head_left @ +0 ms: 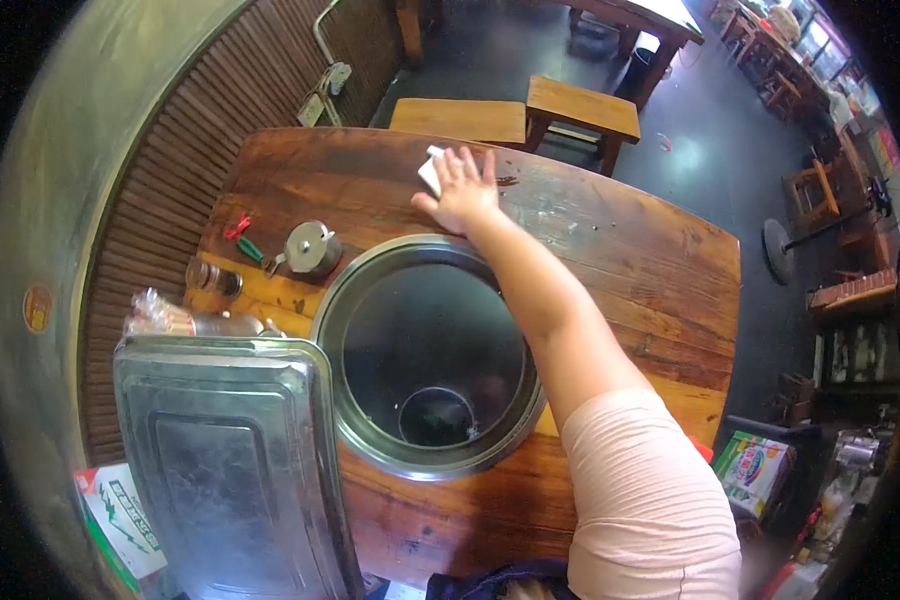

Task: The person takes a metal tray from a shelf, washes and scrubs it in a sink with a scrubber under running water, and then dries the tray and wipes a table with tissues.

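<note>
My right hand (458, 192) lies palm down near the far edge of the wooden table (630, 270), its fingers spread. Partly under the palm and fingers is a white cloth or tissue (431, 171), sticking out on the left side. Just in front of the hand, a round metal-rimmed pot (430, 350) is set into the table, with dark liquid or a dark surface inside. Small wet-looking marks show on the wood to the right of the fingers. My left hand is out of the frame.
A metal lidded jar (311, 248), a small glass jar (213, 277) and a red and green item (243, 238) sit on the table's left. A large translucent lid or tub (220, 460) fills the lower left. Wooden benches (582, 108) stand behind the table.
</note>
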Demonstrator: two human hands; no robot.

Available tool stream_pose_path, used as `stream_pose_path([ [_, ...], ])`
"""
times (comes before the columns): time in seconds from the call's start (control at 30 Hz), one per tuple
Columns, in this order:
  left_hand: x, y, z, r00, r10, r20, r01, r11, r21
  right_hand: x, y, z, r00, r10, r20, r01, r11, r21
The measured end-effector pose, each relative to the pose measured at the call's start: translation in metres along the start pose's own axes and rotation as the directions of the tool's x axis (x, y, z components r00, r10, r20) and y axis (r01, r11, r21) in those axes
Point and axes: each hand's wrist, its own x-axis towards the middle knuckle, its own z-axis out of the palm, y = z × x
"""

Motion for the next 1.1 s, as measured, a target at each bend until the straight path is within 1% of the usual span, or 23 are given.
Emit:
stream_pose_path([
  [0.07, 0.005, 0.007, 0.009, 1.0, 0.013, 0.005, -0.013, 1.0, 0.022, 0.01, 0.031, -0.007, 0.998, 0.068, 0.007, -0.069, 0.995, 0.073],
  [0.2, 0.012, 0.012, 0.019, 0.997, 0.071, 0.042, -0.074, 0.995, 0.067, -0.014, 0.084, -0.005, 0.992, 0.108, -0.066, -0.103, 0.993, 0.063],
  [0.3, 0.016, 0.009, 0.024, 0.987, 0.137, 0.088, -0.142, 0.989, 0.052, -0.05, 0.138, -0.002, 0.979, 0.201, -0.006, -0.201, 0.979, 0.013],
  [0.37, 0.019, 0.008, 0.021, 0.964, 0.224, 0.143, -0.237, 0.968, 0.082, -0.089, 0.177, -0.017, 0.945, 0.321, 0.056, -0.32, 0.947, -0.024],
  [0.4, 0.016, 0.013, 0.015, 0.931, 0.306, 0.201, -0.348, 0.911, 0.221, -0.111, 0.203, -0.023, 0.917, 0.39, 0.087, -0.388, 0.921, -0.039],
  [0.47, 0.01, 0.023, 0.003, 0.837, 0.45, 0.311, -0.546, 0.703, 0.456, -0.161, 0.262, -0.023, 0.841, 0.53, 0.111, -0.532, 0.847, -0.008],
  [0.5, 0.006, 0.027, 0.0, 0.821, 0.484, 0.301, -0.57, 0.698, 0.432, -0.199, 0.271, -0.064, 0.757, 0.626, 0.187, -0.624, 0.778, -0.075],
  [0.57, -0.006, 0.036, -0.007, 0.795, 0.54, 0.277, -0.607, 0.69, 0.394, -0.265, 0.328, -0.057, 0.587, 0.804, 0.097, -0.792, 0.595, -0.135],
  [0.63, -0.017, 0.054, -0.008, 0.769, 0.595, 0.234, -0.633, 0.658, 0.407, -0.338, 0.369, -0.055, 0.47, 0.883, -0.018, -0.873, 0.461, -0.159],
  [0.67, -0.024, 0.059, -0.009, 0.756, 0.619, 0.213, -0.644, 0.646, 0.41, -0.374, 0.37, -0.074, 0.389, 0.916, 0.095, -0.917, 0.395, -0.061],
  [0.7, -0.033, 0.059, -0.007, 0.789, 0.586, 0.185, -0.609, 0.706, 0.361, -0.419, 0.414, -0.026, 0.149, 0.985, 0.088, -0.947, 0.117, 0.298],
  [0.73, -0.04, 0.058, -0.007, 0.815, 0.555, 0.167, -0.578, 0.754, 0.313, -0.456, 0.429, -0.035, 0.035, 0.991, 0.128, -0.976, 0.006, 0.216],
  [0.77, -0.047, 0.056, -0.008, 0.839, 0.523, 0.154, -0.544, 0.794, 0.269, -0.5, 0.492, 0.02, -0.214, 0.971, 0.104, -0.854, -0.238, 0.462],
  [0.8, -0.048, 0.03, -0.011, 0.789, 0.584, 0.189, -0.606, 0.689, 0.397, -0.512, 0.494, 0.013, -0.175, 0.967, 0.184, -0.663, -0.254, 0.704],
  [0.83, -0.043, -0.01, -0.013, 0.732, 0.638, 0.239, -0.655, 0.563, 0.504, -0.524, 0.495, 0.006, -0.134, 0.956, 0.263, -0.403, -0.294, 0.866],
  [0.87, -0.04, -0.029, -0.014, 0.669, 0.679, 0.302, -0.691, 0.42, 0.588, -0.523, 0.49, -0.015, 0.06, 0.952, 0.3, -0.251, -0.276, 0.928],
  [0.9, -0.042, -0.008, -0.011, 0.455, 0.653, 0.606, -0.644, -0.229, 0.73, -0.515, 0.48, -0.038, 0.191, 0.938, 0.291, -0.139, -0.267, 0.954],
  [0.93, -0.043, 0.033, -0.007, 0.329, 0.415, 0.848, -0.342, -0.785, 0.516, -0.502, 0.469, -0.056, 0.325, 0.909, 0.263, -0.026, -0.269, 0.963],
  [0.97, -0.049, 0.057, 0.004, 0.379, 0.202, 0.903, 0.039, -0.979, 0.202, -0.482, 0.459, -0.067, 0.396, 0.87, 0.294, 0.094, -0.357, 0.93],
  [1.0, -0.054, 0.08, 0.014, 0.411, -0.021, 0.911, 0.383, -0.903, -0.194, -0.464, 0.452, -0.077, 0.483, 0.819, 0.31, 0.205, -0.45, 0.869],
  [1.03, -0.062, 0.09, 0.027, 0.5, -0.097, 0.861, 0.606, -0.671, -0.428, -0.453, 0.447, -0.085, 0.565, 0.748, 0.35, 0.142, -0.505, 0.851],
  [1.07, -0.067, 0.097, 0.037, 0.607, -0.14, 0.782, 0.714, -0.335, -0.615, -0.437, 0.439, -0.091, 0.646, 0.657, 0.388, 0.07, -0.557, 0.827],
  [1.1, -0.07, 0.102, 0.043, 0.714, -0.146, 0.685, 0.697, 0.054, -0.715, -0.416, 0.427, -0.097, 0.72, 0.549, 0.424, -0.012, -0.601, 0.799],
])
